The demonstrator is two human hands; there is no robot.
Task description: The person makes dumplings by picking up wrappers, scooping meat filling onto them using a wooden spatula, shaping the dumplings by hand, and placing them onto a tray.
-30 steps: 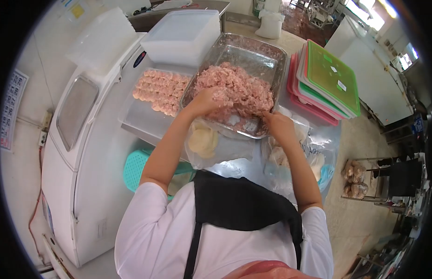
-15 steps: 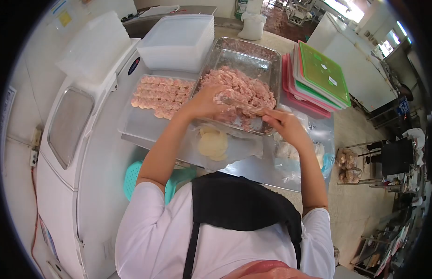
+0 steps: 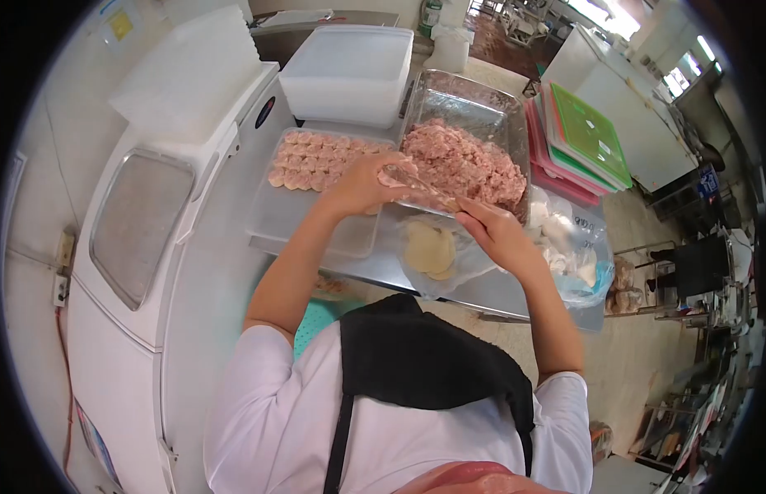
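A metal pan (image 3: pixel 515 105) holds a heap of pink minced meat (image 3: pixel 461 160). At the pan's near left corner my left hand (image 3: pixel 365 183) is curled around a small portion of meat, perhaps with a wrapper. My right hand (image 3: pixel 494 233) grips a thin wooden-looking stick (image 3: pixel 432 193), whose far end touches the portion in my left hand. Left of the pan, rows of small filled dumplings (image 3: pixel 317 160) lie in a clear plastic tray (image 3: pixel 305 222). Round pale wrappers (image 3: pixel 430 249) rest on a plastic sheet just below the pan.
Stacked clear containers (image 3: pixel 346 74) stand behind the dumpling tray. Coloured lids (image 3: pixel 585 136) are piled right of the pan. Plastic bags with white contents (image 3: pixel 564 239) lie at the table's right. A white freezer (image 3: pixel 111 329) is at the left, and a teal basket (image 3: pixel 317 323) is below the table.
Both hands have moved from the meat heap to the pan's near left edge, with the stick lifted to the left hand's portion. The view has shifted, so the table items appear farther right.
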